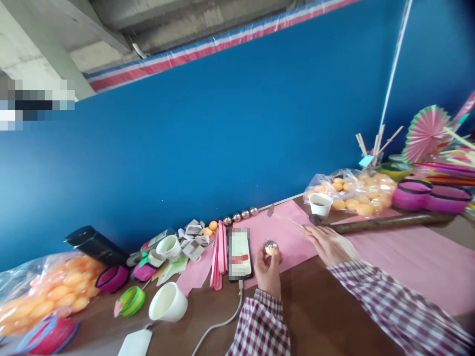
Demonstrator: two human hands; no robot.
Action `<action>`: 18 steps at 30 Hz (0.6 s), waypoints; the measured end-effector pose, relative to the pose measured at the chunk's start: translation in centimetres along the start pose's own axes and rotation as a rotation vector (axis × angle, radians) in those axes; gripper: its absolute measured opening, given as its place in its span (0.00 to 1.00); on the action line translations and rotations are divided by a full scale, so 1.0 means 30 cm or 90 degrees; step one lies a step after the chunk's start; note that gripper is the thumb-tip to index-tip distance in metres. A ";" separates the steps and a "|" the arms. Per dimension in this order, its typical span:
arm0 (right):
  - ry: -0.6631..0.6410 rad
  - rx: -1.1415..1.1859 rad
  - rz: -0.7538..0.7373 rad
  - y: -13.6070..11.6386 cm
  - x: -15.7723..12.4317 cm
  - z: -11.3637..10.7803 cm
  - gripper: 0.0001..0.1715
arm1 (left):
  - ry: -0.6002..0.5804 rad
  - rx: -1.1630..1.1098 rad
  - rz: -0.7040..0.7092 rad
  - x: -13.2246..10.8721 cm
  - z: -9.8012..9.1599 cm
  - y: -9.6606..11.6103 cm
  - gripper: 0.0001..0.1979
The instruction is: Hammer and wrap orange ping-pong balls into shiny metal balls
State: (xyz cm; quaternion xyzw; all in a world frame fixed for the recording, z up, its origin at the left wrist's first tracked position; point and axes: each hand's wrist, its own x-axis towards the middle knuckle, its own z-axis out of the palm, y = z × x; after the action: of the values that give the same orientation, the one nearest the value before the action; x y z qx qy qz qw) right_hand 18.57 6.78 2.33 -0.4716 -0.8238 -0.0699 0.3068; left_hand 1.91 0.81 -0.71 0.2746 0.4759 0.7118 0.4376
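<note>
Between the fingers and thumb of my left hand (267, 274) is a small ball (271, 247), shiny silver on top and pale orange below. My right hand (332, 244) is closed on the end of a thin light-coloured brush handle (287, 219); the brush's grey tip (270, 211) points left, over pink paper (297, 242). Behind my left hand, several shiny metallic balls (245, 214) stand in a row along the blue wall. A white cup (320, 204) with dark contents stands beyond my right hand.
A phone (240, 254) with a cable lies left of my left hand, beside folded pink paper strips (219, 257). Bags of orange balls (61, 291) sit at far left and back right. A white cup (168, 302) stands front left. A dark rod (389, 223) lies at right.
</note>
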 end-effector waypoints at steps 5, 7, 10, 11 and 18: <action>0.113 -0.039 -0.071 0.026 -0.032 -0.044 0.17 | 0.027 -0.020 0.012 -0.005 0.016 0.015 0.22; 0.115 -0.075 -0.088 0.029 -0.041 -0.055 0.15 | 0.035 -0.017 0.017 -0.009 0.021 0.024 0.21; 0.106 -0.063 -0.102 0.032 -0.051 -0.051 0.15 | 0.032 -0.004 0.027 -0.009 0.021 0.029 0.20; 0.103 -0.044 -0.103 0.034 -0.054 -0.047 0.15 | 0.031 -0.001 0.031 -0.008 0.020 0.029 0.20; 0.117 0.008 -0.082 0.040 -0.058 -0.026 0.16 | 0.032 0.008 0.018 -0.010 0.027 0.040 0.21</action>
State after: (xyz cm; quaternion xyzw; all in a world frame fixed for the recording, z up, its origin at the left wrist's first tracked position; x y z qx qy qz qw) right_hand 20.53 5.84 1.75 -0.4075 -0.8210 -0.1275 0.3790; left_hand 2.28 0.69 0.72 0.2661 0.4876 0.7215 0.4134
